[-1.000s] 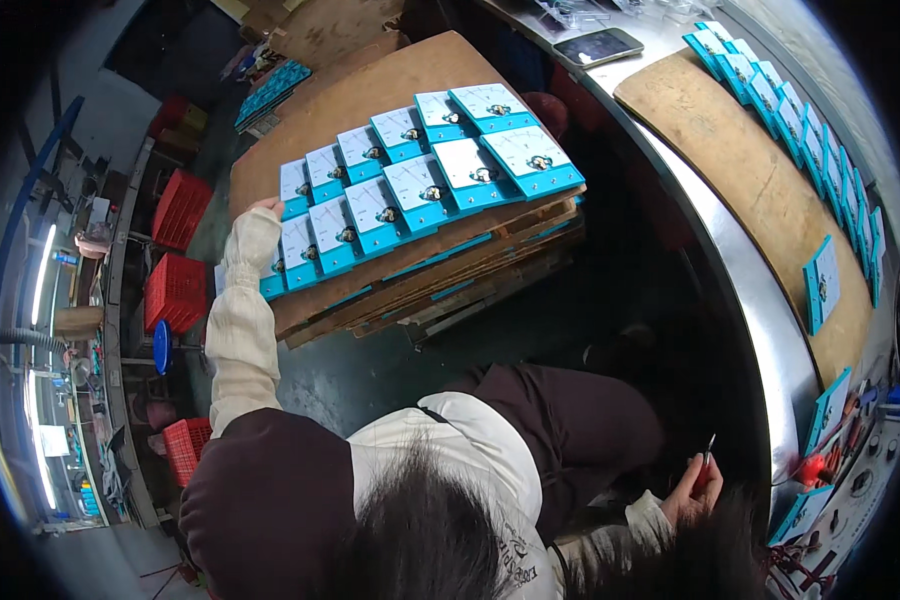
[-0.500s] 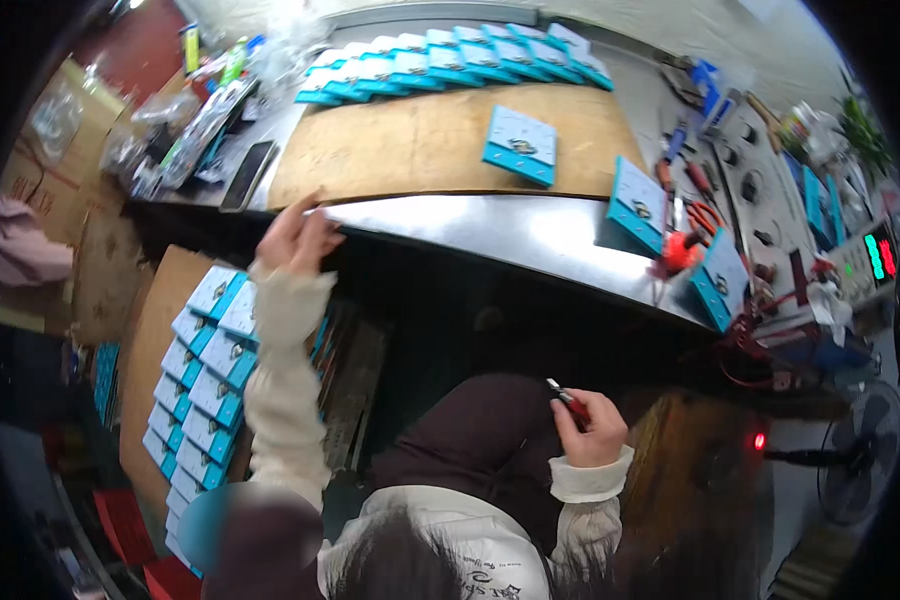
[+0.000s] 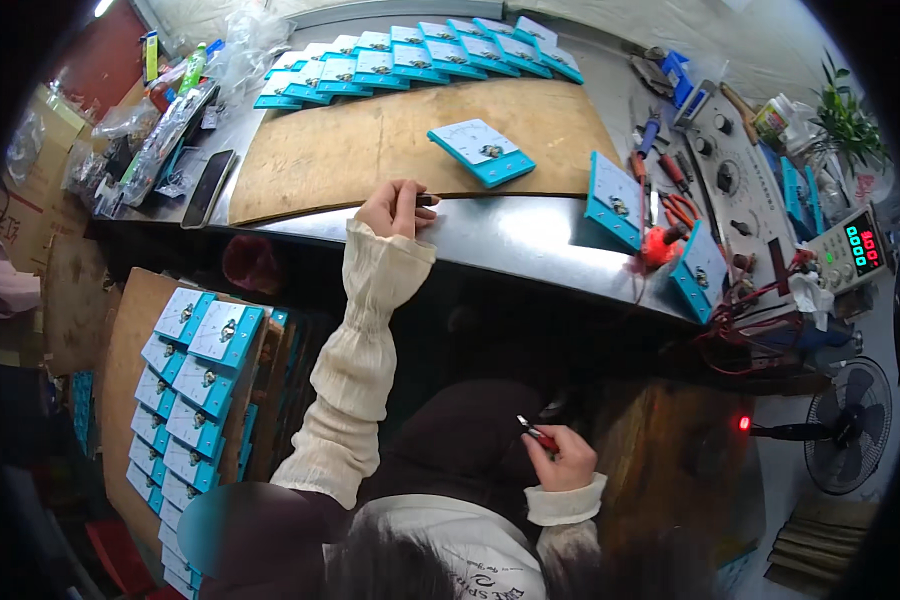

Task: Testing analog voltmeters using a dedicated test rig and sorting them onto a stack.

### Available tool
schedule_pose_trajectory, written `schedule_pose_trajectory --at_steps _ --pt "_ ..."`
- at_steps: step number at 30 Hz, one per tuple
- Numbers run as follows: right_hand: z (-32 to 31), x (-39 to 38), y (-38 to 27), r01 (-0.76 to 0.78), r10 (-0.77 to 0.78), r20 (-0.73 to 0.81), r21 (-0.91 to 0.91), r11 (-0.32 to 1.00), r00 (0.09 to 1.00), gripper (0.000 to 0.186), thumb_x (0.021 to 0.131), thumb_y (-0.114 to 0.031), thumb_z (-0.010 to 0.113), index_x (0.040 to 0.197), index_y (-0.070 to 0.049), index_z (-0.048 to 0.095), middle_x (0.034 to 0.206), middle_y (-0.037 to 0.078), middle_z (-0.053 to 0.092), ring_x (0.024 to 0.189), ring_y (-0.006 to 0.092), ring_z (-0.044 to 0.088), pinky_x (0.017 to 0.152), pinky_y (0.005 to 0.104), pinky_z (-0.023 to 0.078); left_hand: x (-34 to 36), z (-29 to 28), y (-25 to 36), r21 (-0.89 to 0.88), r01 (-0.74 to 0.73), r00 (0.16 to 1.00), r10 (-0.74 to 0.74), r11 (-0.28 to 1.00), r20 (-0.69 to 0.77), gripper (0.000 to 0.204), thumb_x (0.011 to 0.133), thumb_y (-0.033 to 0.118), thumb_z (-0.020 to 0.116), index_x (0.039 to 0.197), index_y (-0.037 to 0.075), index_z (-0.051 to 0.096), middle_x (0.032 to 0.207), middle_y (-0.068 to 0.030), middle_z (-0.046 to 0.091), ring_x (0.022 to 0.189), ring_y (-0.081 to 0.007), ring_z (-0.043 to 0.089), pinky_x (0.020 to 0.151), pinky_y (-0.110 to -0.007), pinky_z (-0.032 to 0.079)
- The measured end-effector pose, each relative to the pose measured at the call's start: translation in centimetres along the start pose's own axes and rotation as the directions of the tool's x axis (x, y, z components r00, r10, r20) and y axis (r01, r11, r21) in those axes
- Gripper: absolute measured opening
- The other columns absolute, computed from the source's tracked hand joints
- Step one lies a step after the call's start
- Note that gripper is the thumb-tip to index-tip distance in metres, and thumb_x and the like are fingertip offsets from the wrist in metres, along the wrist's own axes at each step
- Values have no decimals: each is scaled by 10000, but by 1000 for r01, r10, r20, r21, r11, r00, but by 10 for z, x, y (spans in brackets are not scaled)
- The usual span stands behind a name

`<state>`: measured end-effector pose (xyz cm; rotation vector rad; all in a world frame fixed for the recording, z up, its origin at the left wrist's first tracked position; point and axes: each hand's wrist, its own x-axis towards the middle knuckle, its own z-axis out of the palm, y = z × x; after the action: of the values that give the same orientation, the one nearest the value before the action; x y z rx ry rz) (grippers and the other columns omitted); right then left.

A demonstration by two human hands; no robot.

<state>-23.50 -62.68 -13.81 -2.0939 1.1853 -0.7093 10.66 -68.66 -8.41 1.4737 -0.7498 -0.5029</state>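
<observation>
Fingers of your right hand [image 3: 568,460] are closed on a thin red tool with a shiny metal tip [image 3: 542,438], above your lap. Your left hand [image 3: 392,208] has its fingers bent close together by the shiny metal table [image 3: 540,225]; I can't tell if they pinch the small dark thing [image 3: 427,200] there. Ahead, to the right, a square white-and-teal meter [image 3: 482,152] sits on the flat brown wooden board [image 3: 340,150].

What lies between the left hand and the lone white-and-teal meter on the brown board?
In the head view, just a bare stretch of the brown board shows between the left hand, with a small dark item at its fingertips, and the lone meter.
</observation>
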Motion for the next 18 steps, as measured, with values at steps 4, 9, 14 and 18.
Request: schedule_pose_trajectory --at_steps 4,9,14,18 --pt "7 14 -2 -18 18 67 -4 1000 998 176 720 -116 763 832 -29 660 759 113 655 679 273 635 605 342 496 7 -4 6 586 -401 913 362 704 190 418 878 175 542 1256 9 483 1041 -153 638 813 -210 656 664 -326 529" --pt "22 55 -39 288 -287 63 -6 958 956 161 719 -77 759 834 -10 667 753 121 656 648 251 636 578 313 495 37 33 11 603 -317 949 241 733 205 434 848 300 566 1184 25 575 840 -202 633 786 -399 622 712 -503 486" --pt "35 71 -61 239 -238 -19 66 969 971 166 712 -98 765 825 -26 667 759 99 659 661 259 629 599 328 498 28 47 -5 551 -229 959 283 803 -14 336 903 324 544 983 1 587 788 -231 645 757 -412 632 673 -486 485" --pt "38 56 -47 116 -118 16 77 990 993 164 719 -109 764 823 -27 667 749 107 659 655 254 634 600 316 500 -16 18 -6 479 -317 938 345 819 32 269 922 247 537 1026 0 516 802 -194 641 667 -347 628 588 -421 483"
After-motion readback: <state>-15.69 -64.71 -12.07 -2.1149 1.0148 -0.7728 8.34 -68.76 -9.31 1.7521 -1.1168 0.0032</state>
